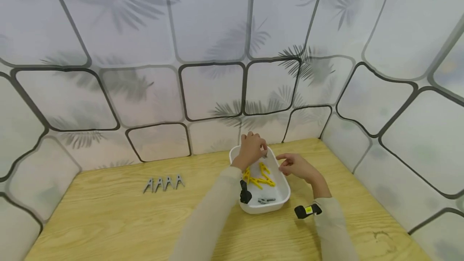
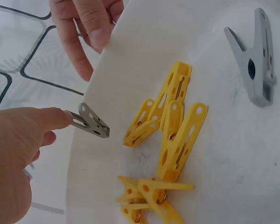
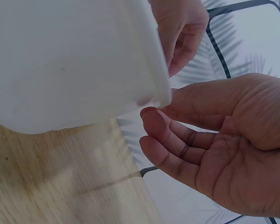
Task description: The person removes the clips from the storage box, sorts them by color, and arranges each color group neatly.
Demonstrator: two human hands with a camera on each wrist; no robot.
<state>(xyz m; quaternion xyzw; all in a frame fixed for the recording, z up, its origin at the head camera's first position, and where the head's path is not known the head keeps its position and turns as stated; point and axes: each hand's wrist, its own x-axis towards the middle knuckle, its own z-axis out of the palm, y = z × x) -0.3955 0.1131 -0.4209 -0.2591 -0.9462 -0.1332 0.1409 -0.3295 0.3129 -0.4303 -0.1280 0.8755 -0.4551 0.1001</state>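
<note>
In the head view a white plastic basin [image 1: 284, 196] stands on the table. My left hand [image 1: 251, 149] is above the basin's far end, and its thumb and finger pinch a grey clothespin [image 2: 92, 122] by the handle end. Several yellow clothespins [image 2: 182, 140] lie in the basin below it. A grey clothespin [image 2: 256, 60] lies apart from them, towards the basin's near end. My right hand [image 3: 214, 140] is at the basin's right side, its thumb and fingertips pinching the rim [image 3: 164, 91].
To the left on the wooden table [image 1: 108, 212], several grey clothespins [image 1: 168, 183] stand in a row. Patterned cloth walls [image 1: 214, 92] enclose the table at the back and the sides.
</note>
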